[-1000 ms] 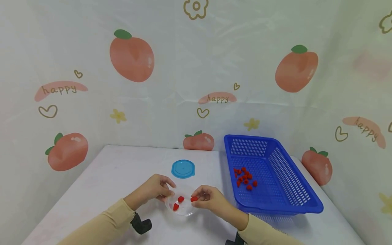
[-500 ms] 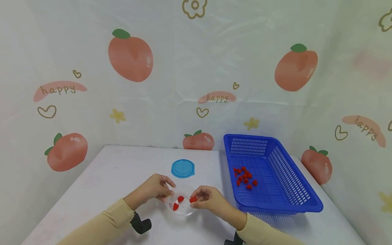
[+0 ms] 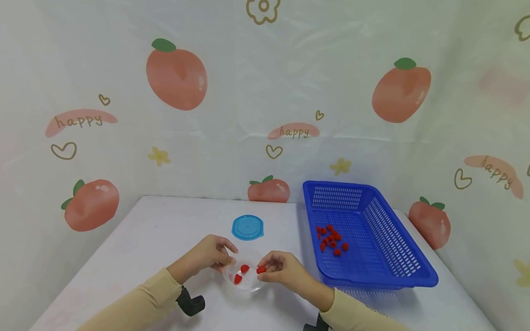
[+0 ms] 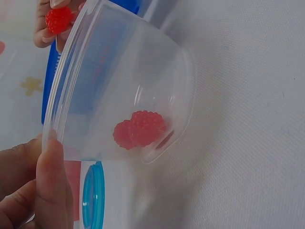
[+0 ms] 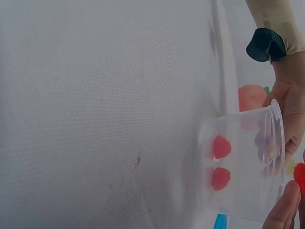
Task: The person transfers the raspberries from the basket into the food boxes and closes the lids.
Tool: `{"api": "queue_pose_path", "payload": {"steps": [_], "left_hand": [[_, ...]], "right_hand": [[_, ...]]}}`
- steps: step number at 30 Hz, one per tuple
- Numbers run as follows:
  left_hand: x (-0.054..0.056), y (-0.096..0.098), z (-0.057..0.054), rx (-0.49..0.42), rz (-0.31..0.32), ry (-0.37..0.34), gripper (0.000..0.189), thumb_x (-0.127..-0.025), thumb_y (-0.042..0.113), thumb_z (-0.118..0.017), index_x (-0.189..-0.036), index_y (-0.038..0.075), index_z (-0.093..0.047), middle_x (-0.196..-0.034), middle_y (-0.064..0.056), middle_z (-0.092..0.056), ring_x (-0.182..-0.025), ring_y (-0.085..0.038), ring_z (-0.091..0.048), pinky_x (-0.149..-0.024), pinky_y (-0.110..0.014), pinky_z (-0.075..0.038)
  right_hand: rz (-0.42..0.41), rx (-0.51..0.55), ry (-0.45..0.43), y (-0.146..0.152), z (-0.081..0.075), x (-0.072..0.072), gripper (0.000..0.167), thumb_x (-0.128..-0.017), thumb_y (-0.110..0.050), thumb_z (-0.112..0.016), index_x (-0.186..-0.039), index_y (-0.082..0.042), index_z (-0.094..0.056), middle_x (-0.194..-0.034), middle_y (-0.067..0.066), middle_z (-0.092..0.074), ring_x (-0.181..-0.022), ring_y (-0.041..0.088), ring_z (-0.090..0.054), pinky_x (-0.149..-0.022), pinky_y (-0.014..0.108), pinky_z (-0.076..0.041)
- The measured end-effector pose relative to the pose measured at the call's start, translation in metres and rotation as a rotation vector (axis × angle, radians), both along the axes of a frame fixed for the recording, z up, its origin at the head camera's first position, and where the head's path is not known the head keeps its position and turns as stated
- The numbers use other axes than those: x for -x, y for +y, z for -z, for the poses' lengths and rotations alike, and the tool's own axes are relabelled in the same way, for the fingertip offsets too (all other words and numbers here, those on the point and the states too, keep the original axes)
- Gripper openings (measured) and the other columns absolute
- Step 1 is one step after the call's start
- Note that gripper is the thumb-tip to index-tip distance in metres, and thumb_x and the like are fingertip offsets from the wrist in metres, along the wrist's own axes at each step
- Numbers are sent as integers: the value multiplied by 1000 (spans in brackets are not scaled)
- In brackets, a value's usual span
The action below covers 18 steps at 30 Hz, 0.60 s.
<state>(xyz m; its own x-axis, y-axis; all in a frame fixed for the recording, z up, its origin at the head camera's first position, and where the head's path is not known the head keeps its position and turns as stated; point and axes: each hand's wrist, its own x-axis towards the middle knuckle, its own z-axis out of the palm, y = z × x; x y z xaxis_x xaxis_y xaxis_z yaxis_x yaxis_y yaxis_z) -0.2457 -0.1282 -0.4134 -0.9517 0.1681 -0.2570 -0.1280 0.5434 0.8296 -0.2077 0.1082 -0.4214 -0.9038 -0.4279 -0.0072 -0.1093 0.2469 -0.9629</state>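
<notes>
A clear plastic bowl (image 3: 250, 286) stands on the white table, with two red raspberries (image 4: 147, 128) lying at its bottom. My left hand (image 3: 213, 254) pinches the bowl's rim on the left between thumb and fingers. Over the opposite side of the rim, my right hand (image 3: 285, 270) holds another raspberry (image 3: 261, 270) between its thumb and fingertips. That held raspberry (image 4: 59, 20) shows clearly above the bowl's mouth in the left wrist view. In the right wrist view it is partly cut off at the frame's edge.
Behind the bowl lies a round blue lid (image 3: 247, 228). To the right stands a large blue plastic basket (image 3: 372, 239) with several raspberries (image 3: 332, 238) gathered on its left side. A patterned cloth (image 3: 232, 92) hangs behind the table.
The held raspberry has shifted very slightly left and down above the bowl's rim. My left hand and the bowl have stayed in place.
</notes>
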Motion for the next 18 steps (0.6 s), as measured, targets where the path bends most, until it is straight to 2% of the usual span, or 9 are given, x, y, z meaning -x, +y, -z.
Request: {"api": "queue_pose_path", "payload": {"steps": [18], "left_hand": [[0,-3,-1,-24,47,10,26,-79,9,-78,-103,3,-69,-65,-5,-58,-50,-13,-55,-53,-24,-55]], "right_hand": [[-11,12,0,1,2,2,26,-76,-2,-79,-97,7,-66,-76,-2,-60,-70,8,-56,-61,15,-49]]}}
